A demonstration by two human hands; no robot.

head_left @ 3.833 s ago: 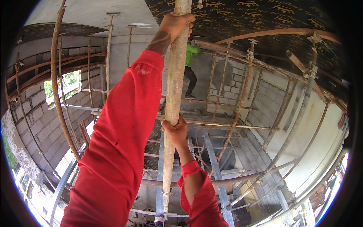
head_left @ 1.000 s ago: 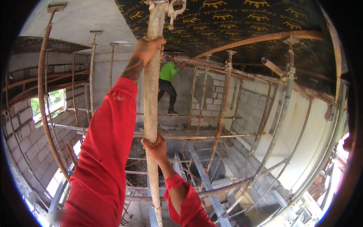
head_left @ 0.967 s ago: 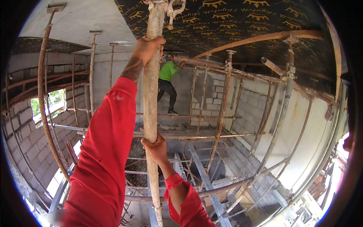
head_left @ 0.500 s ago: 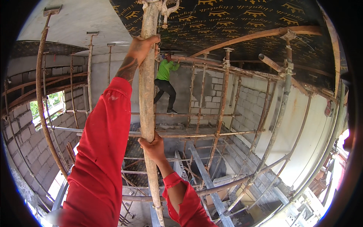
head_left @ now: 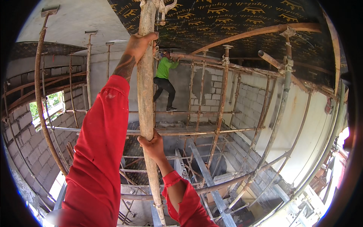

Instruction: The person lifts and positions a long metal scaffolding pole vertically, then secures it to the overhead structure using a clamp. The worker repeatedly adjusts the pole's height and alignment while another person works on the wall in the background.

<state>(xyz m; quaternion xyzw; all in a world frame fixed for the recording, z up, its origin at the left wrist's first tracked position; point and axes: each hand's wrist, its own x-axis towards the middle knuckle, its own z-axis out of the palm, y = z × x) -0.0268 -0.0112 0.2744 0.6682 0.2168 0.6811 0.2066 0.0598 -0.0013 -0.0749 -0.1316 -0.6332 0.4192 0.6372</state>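
An upright scaffold pole [head_left: 146,94], rusty and smeared with cement, runs down the middle of the view. My left hand [head_left: 140,44] is closed around its upper part, with the red sleeve stretched upward. Lower down, my right hand [head_left: 152,145] grips the same pole, its thumb along the near side; the cuff of that red sleeve is torn. At the top of the pole, beside my left hand, hangs a metal scaffold clamp [head_left: 163,14]. The pole's lower end reaches toward the bottom edge, in front of the horizontal pipes.
A person in a green top [head_left: 165,75] stands on a horizontal pipe [head_left: 181,112] farther off. Dark patterned plywood [head_left: 227,22] forms the ceiling, held by steel props [head_left: 223,90]. Block walls [head_left: 28,151] flank both sides. A long metal plank [head_left: 211,185] slopes below among crossing pipes [head_left: 242,179].
The pole and both my hands appear slightly farther left, with the left hand a little higher in view. Both grips stay the same. The other person's pose barely differs.
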